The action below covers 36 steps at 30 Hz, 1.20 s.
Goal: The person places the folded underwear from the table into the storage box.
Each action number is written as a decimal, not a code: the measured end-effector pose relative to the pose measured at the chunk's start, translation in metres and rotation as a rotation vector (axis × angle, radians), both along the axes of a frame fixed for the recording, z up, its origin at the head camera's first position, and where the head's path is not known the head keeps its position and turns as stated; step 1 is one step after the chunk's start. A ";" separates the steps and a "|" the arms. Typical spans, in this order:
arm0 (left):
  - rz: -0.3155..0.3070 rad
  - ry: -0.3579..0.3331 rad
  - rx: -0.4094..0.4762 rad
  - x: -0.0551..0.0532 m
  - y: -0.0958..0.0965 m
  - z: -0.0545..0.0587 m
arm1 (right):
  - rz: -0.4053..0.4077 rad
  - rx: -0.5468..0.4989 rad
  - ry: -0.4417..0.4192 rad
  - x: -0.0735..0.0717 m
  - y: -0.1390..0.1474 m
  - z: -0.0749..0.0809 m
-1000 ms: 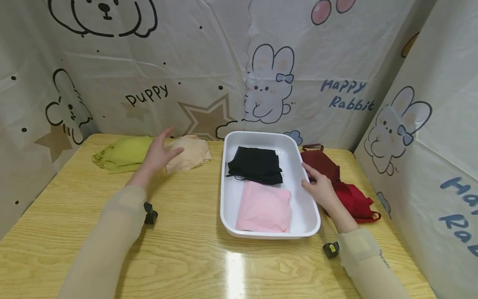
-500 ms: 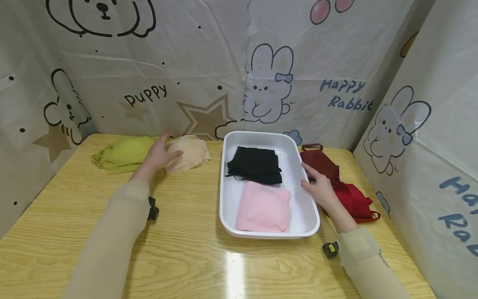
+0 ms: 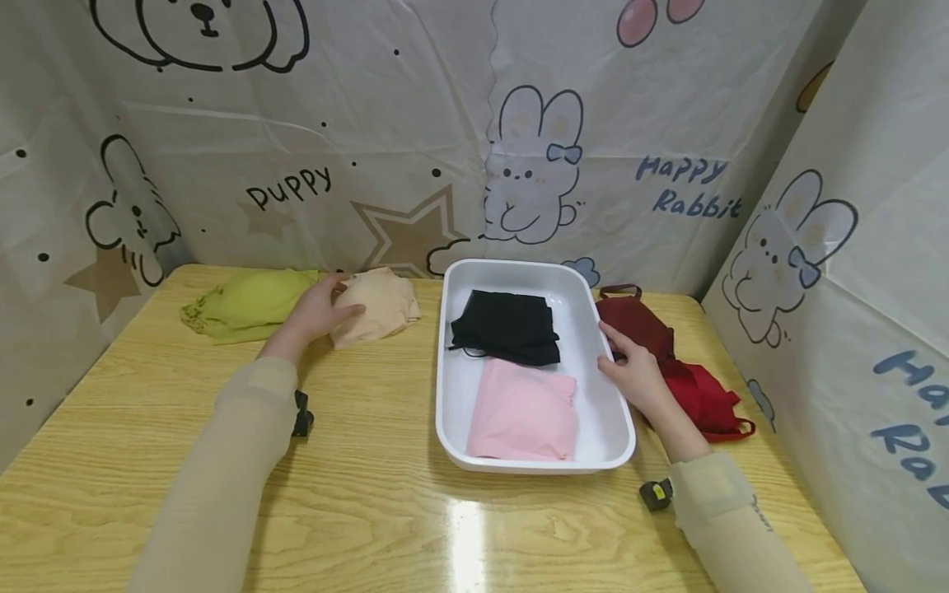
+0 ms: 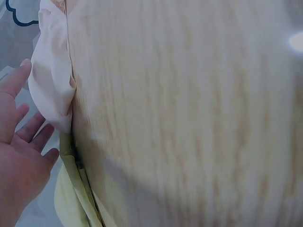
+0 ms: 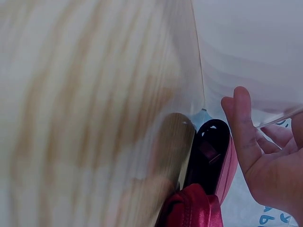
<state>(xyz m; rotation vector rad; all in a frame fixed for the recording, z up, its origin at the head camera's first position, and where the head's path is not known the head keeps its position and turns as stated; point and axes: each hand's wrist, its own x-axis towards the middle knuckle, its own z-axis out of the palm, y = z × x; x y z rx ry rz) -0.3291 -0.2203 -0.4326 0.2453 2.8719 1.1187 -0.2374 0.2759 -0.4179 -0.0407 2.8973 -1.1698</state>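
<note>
My left hand is spread at the left edge of a folded beige bra, between it and a yellow-green ruffled garment. In the left wrist view, the thumb and fingers of the left hand are apart beside the beige cloth; whether they touch it I cannot tell. My right hand grips the right rim of a white plastic tub. Inside the tub lie a folded black garment with a thin strap and a folded pink garment nearer me.
Right of the tub, a dark red bra and a brighter red bra lie on the wooden table. A printed cloth backdrop rises behind the table and along both sides.
My left hand has moved slightly right and lowered to the beige bra, which has shifted a little. The right hand and the tub stay in place.
</note>
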 end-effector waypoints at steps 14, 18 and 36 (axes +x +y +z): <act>0.012 0.018 0.027 0.002 0.008 -0.004 | 0.004 0.000 0.003 0.000 -0.001 0.000; 0.019 0.041 -0.011 0.001 0.010 -0.006 | 0.003 0.001 -0.003 0.000 0.000 0.000; 0.065 -0.089 -0.155 -0.001 0.016 0.000 | 0.002 -0.009 0.009 0.001 -0.001 -0.001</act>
